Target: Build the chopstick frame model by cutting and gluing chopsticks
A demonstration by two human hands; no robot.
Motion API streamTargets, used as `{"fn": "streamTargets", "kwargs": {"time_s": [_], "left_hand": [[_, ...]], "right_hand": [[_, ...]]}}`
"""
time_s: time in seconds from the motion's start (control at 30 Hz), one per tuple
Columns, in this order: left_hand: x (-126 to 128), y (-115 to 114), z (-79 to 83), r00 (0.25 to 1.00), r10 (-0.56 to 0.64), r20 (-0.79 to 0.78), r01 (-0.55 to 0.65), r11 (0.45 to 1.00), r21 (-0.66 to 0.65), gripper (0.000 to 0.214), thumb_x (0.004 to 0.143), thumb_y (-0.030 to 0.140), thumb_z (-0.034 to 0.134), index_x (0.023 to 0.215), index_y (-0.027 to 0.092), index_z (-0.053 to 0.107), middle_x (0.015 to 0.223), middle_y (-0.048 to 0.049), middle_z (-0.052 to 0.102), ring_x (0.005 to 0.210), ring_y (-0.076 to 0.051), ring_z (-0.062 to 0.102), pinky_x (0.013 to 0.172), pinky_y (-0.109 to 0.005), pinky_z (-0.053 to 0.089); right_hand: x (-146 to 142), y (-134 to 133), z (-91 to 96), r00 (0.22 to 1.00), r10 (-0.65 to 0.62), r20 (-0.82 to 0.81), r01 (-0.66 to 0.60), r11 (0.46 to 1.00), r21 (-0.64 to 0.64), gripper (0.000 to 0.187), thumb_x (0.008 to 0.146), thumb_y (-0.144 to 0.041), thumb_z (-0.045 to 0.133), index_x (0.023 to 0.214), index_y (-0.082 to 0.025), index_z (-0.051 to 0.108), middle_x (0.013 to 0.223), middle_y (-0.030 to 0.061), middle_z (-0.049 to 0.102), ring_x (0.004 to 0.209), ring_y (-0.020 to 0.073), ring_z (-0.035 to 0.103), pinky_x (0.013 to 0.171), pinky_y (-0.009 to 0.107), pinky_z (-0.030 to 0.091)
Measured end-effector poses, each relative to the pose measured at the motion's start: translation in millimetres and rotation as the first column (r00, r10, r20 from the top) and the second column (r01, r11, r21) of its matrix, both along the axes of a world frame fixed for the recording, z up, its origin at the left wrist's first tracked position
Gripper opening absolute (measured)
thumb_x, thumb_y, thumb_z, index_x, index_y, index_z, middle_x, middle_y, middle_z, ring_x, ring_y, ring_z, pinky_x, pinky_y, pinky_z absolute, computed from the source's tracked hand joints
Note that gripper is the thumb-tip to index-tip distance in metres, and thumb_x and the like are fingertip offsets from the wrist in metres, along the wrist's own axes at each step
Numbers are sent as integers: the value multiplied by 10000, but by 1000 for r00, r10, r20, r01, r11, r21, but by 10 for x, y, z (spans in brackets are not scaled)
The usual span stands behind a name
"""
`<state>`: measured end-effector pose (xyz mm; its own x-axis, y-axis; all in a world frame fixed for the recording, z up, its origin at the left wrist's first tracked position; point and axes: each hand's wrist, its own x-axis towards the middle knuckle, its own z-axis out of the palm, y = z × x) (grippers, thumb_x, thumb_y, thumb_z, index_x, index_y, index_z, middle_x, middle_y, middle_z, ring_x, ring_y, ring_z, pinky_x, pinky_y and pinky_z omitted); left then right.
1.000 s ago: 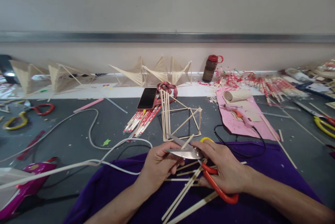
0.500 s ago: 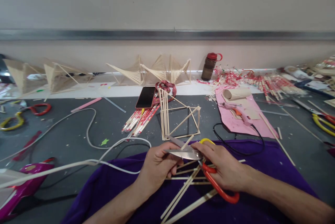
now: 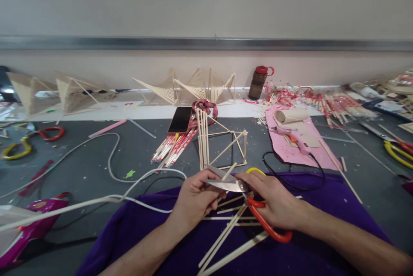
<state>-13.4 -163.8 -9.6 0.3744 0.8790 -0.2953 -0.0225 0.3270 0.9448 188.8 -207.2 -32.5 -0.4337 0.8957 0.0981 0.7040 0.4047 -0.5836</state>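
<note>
Diffuse light casts soft shadows, the metal rail (image 3: 206,44) gleams dully, and edges look stretched.

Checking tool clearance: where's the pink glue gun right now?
In the head view, the pink glue gun lies right of centre over the pink sheet, just nearer than the cardboard tube and beyond the right hand.

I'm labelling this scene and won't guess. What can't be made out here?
All in the head view:
Yellow handle of the scissors: mostly hidden by the right hand.
Near end of the stick between the blades: hidden by a blade and the left hand.
Magenta device: cut off by the left edge.
</note>
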Motion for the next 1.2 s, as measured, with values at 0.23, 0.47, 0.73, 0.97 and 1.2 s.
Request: {"fn": "streamTargets", "kwargs": {"time_s": [0.23, 0.47, 0.73, 0.97, 1.2], "left_hand": [[-30, -10, -30, 998, -9, 61, 7, 999, 33, 250, 630, 341, 711, 684, 128, 592, 507, -10, 595, 363, -30, 395, 361, -139, 252], [-71, -15, -146, 996, -81, 29, 76, 989, 126, 227, 727, 352, 647, 751, 128, 618, 547, -15, 613, 371, -23, 399, 365, -132, 262], [-66, -24, -177, 996, -84, 30, 79, 986, 144, 241, 749, 376, 623, 740, 138, 588, 549, -6, 611, 353, -22, 393, 332, -127, 253], [-65, -29, -222, 996, -91, 16, 88, 989, 118, 248, 749, 381, 613, 757, 136, 572, 563, -5, 618, 354, -25, 413, 320, -119, 278], [-48, -9, -187, 996, -83, -30, 86, 992, 98, 237, 727, 360, 623, 772, 135, 567, 565, 0, 609, 364, -50, 451, 340, -152, 347]], "right_hand": [[-10, -15, 35, 1000, 11, -15, -11, 999, 39, 695, 680, -416, 647, 1282, -214, 365, 963, 61, 537, 827, 192, 494, 724, 322, 412], [7, -8, -2, 999, 21, -27, -21, 1000, 22, 731, 666, -468, 659, 1283, -206, 366, 984, 64, 538, 847, 192, 495, 749, 321, 411], [-14, -31, -22, 998, 25, -61, -27, 999, -38, 589, 757, -324, 593, 1281, -199, 357, 1064, 78, 526, 935, 191, 488, 812, 311, 407], [-10, -27, -15, 998, 25, -52, -28, 998, -48, 597, 691, -92, 508, 1262, -204, 378, 1048, 64, 534, 927, 178, 489, 808, 291, 407], [36, -4, -8, 1000, 28, -3, -28, 999, -20, 587, 711, -130, 510, 1278, -190, 369, 1001, 74, 538, 858, 178, 493, 752, 294, 415]]}}
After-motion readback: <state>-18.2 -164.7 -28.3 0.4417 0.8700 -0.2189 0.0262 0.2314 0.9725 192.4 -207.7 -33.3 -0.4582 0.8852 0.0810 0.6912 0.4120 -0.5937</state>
